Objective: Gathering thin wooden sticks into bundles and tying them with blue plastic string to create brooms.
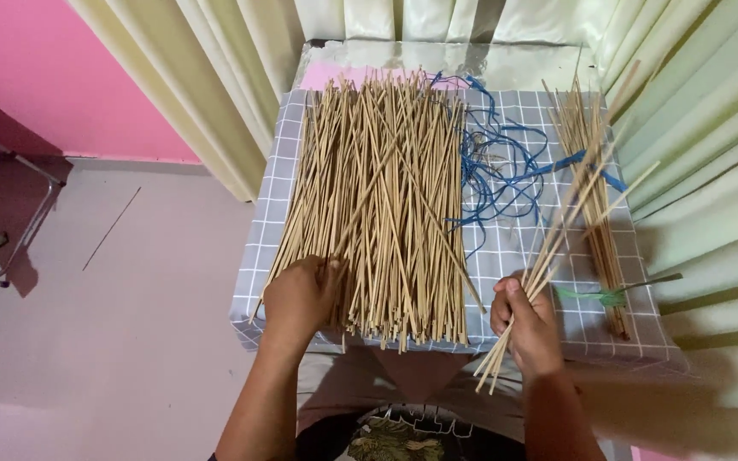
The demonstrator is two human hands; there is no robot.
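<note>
My right hand [530,329] sits closest to me, fingers clamped around a small bunch of thin sticks [548,256] that slants up and away to the right over the table's near edge. My left hand [301,299] rests on the near left corner of the big pile of sticks [386,196], fingers spread and pressing among the stick ends, gripping nothing that I can see. The pile covers the grey checked tablecloth [506,248]. Between pile and bunch lies a tangle of blue string [497,162]. A tied bundle of sticks [595,196] lies along the right side, a green band [600,296] near its lower end. Pale curtains [711,128] hang around the table.
</note>
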